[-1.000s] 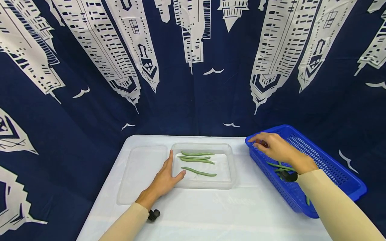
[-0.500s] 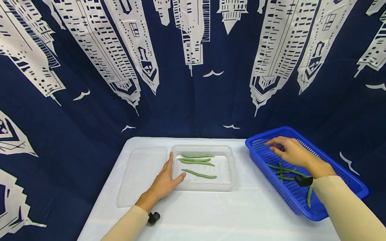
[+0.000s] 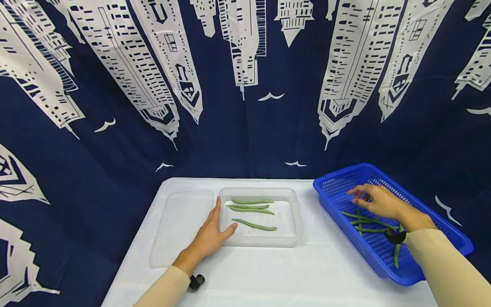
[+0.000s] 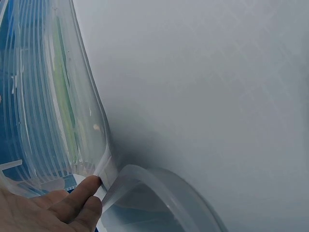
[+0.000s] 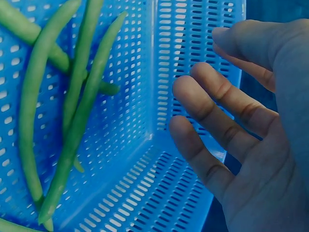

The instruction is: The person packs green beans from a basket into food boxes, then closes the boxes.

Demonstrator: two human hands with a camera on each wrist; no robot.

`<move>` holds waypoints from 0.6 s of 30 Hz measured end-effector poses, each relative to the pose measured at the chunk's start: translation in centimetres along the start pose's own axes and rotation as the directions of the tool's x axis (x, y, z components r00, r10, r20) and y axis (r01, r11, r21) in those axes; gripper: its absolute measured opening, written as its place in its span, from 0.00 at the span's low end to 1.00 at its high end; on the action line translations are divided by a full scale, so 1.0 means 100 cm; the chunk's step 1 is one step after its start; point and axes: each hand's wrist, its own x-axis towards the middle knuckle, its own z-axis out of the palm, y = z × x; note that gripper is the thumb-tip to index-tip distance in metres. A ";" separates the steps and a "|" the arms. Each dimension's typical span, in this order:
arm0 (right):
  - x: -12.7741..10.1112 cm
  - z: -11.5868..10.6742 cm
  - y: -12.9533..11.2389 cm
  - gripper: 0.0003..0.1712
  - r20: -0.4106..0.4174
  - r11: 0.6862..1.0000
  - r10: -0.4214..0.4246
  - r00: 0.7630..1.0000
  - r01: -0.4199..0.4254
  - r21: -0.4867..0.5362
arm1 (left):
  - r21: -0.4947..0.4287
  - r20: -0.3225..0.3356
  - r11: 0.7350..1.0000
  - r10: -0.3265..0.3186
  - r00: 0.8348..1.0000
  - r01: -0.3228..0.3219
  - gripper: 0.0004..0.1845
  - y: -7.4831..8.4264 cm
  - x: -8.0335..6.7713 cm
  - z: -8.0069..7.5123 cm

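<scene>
My left hand rests against the left side of a clear plastic container, its fingers straight and its thumb over the near left part. Inside the container lie several green beans, roughly side by side. Over the blue basket hovers my right hand, fingers loosely bent and holding nothing. Beneath it, more green beans lie crossed on the basket floor. The right wrist view shows the fingers apart from the beans, near the perforated wall.
A clear flat lid lies on the white table left of the container, partly behind the left hand. A dark blue cloth with white buildings hangs behind the table.
My right hand has moved from the basket's far left rim inward and to the right, above the beans. The left hand stays at the container.
</scene>
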 end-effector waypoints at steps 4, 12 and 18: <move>-0.001 0.004 0.005 0.16 0.019 1.000 0.000 1.000 0.000 0.007 | 0.002 -0.001 1.000 -0.008 1.000 0.008 0.62 0.000 -0.001 0.001; 0.000 0.010 0.014 0.16 -0.008 0.999 -0.040 0.999 0.041 0.026 | -0.006 -0.006 1.000 0.005 1.000 -0.005 0.62 0.001 0.001 0.002; 0.000 0.019 0.020 0.16 0.010 0.995 -0.085 0.996 0.085 0.054 | 0.001 -0.007 1.000 0.002 1.000 -0.002 0.62 0.001 -0.001 0.001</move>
